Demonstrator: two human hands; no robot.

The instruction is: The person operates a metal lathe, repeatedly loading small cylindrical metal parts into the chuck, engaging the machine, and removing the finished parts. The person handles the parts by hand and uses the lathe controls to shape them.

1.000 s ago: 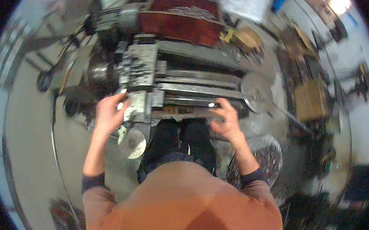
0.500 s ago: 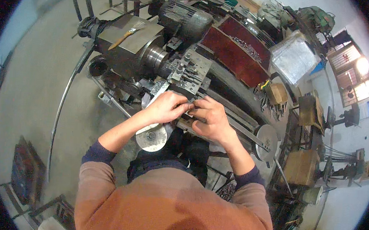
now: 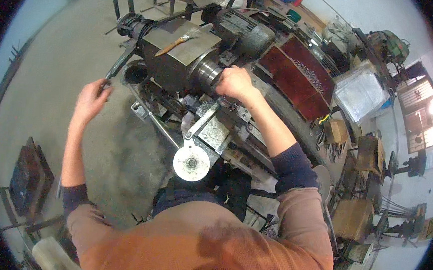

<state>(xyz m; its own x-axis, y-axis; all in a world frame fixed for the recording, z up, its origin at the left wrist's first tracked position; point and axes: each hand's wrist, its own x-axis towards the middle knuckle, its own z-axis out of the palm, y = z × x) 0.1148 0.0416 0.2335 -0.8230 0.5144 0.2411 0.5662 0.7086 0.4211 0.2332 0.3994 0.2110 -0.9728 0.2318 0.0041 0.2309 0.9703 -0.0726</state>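
- Bright metal spindle collar (image 3: pixel 207 73): at the right end of the machine's dark headstock (image 3: pixel 167 70), axis slanting.
- Right hand (image 3: pixel 236 82): fingers curled in at the collar's open end, forearm reaching over the slide. Fingertips hidden; cannot tell whether anything is grasped.
- Left hand (image 3: pixel 92 99): out to the left, fingers wrapped round a long dark lever (image 3: pixel 120 64) that slopes down from the headstock's far left end.
- Wooden-handled brush (image 3: pixel 173 45): lying on the headstock's flat top, near the collar.
- Finned motor (image 3: pixel 246 32): just behind the headstock.
- Pale round handwheel (image 3: pixel 191 162): in front of the slide, close to the person's lap, neither hand on it.
- Dark red tray (image 3: pixel 286 84): right of the motor, small metal pieces (image 3: pixel 308 73) heaped inside.
- Clear-wrapped flat package (image 3: pixel 361 91): right of the tray.
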